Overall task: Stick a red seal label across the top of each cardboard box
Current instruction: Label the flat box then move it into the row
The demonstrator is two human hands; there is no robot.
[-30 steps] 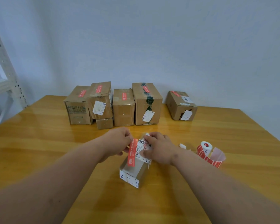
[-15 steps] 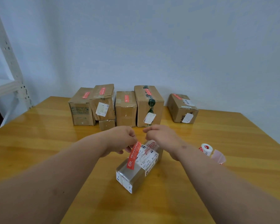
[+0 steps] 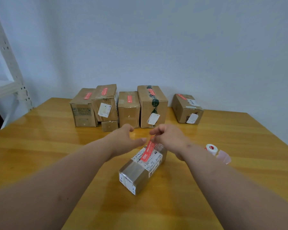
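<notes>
Our right hand (image 3: 169,138) seemingly pinches the red seal label (image 3: 148,151) on the taped cardboard box (image 3: 142,170); left hand (image 3: 125,140) hovers relaxed, holding nothing

I seem to be in a plain packing room: labelled cardboard parcels (image 3: 136,105) on a wooden table (image 3: 40,146), bare wall (image 3: 156,39), metal shelving (image 3: 8,67) alongside.
</notes>
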